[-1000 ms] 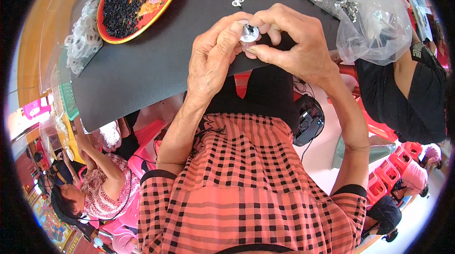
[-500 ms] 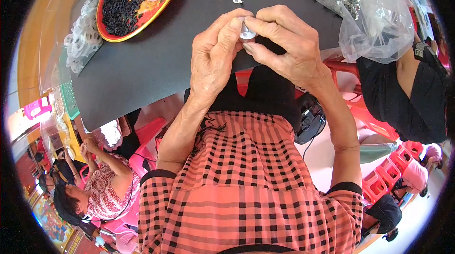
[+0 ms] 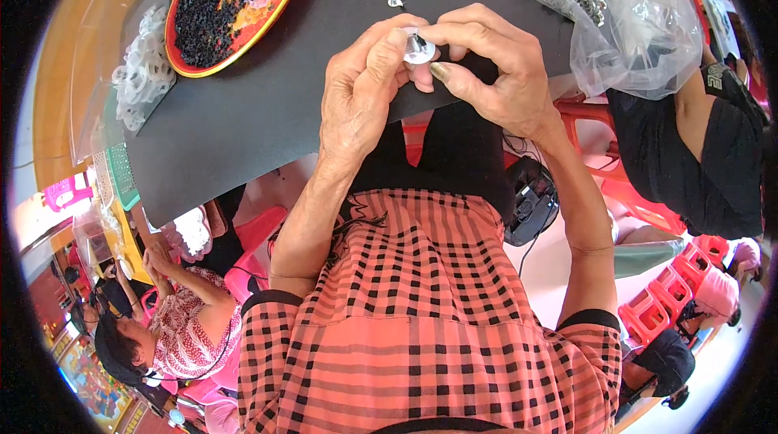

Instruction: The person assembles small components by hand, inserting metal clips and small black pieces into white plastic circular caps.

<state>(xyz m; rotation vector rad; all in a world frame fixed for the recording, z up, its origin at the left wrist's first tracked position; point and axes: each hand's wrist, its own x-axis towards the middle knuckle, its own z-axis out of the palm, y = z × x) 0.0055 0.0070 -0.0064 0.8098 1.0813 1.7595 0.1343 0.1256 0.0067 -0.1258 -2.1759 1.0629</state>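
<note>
The left hand (image 3: pixel 356 81) pinched a small white disc (image 3: pixel 419 52) above the tabletop (image 3: pixel 243 130). The right hand (image 3: pixel 504 69) had its thumb and pointing finger spread beside it. Holding just the edge (it looked slippery!) and touching gently seemed best.

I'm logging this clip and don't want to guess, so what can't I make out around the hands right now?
All in the head view:
Underside of the round white piece: hidden by the left hand holding it.
Whether the right hand presses the piece: its index fingertip merely overlaps it from this angle.
Far end of the red tray: cut off by the upper edge.
Each black bit's exact shape: too small.
</note>
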